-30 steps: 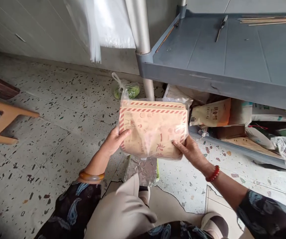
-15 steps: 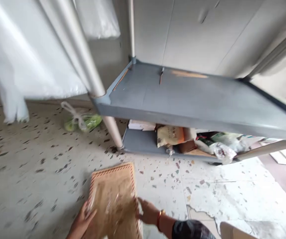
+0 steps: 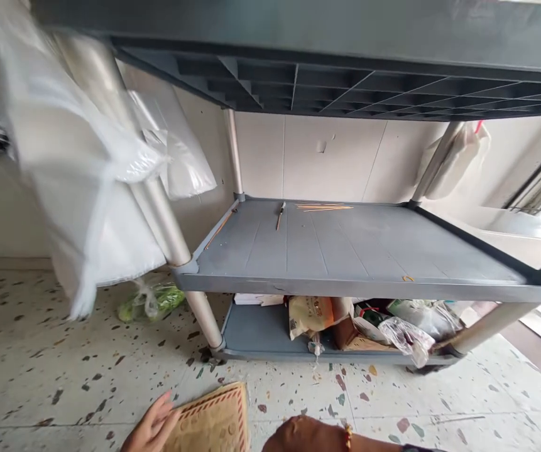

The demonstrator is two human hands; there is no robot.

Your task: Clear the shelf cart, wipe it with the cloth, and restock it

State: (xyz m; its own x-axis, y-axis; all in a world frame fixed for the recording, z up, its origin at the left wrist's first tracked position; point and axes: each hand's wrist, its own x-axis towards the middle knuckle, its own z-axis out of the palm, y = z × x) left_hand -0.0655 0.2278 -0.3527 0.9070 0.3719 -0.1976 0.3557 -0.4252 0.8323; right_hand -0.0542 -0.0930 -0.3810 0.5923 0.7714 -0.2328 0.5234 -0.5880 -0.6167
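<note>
Spanning most of the view as a grey shelf unit (image 3: 369, 288), and bearing mixed bags (image 3: 312, 314) on the lowest tier (image 3: 261, 329); possibly threatening bumped knuckles in the event of a careless reach beneath. Draping at left as white plastic bags (image 3: 114, 245); probably inviting a snag, owing to loose hanging corners. Appearing low in view, between the hands and cut off by the lower edge, as a packet of brown paper (image 3: 211, 420) with a red-striped border; not revealing whether resting on the floor (image 3: 86, 376) or supported above; seemingly risking a slip, because of stacked layers. Entering from the lower right as the right hand (image 3: 298, 436), near the packet, knuckles up; hiding the fingertips, hence not showing whether empty or gripping. Overlapping the packet's upper left edge as the left hand (image 3: 153, 427), with fingers loosely extended, closing round nothing visible; apparently leaving that side poorly secured, with tilting as a likely result. Overhanging the lowest tier's front as a crumpled clear bag (image 3: 414, 342); possibly falling after a light brush. Lying toward the rear of the middle tier (image 3: 364, 242) as thin sticks (image 3: 324, 206); conceivably rolling after a jolt.
</note>
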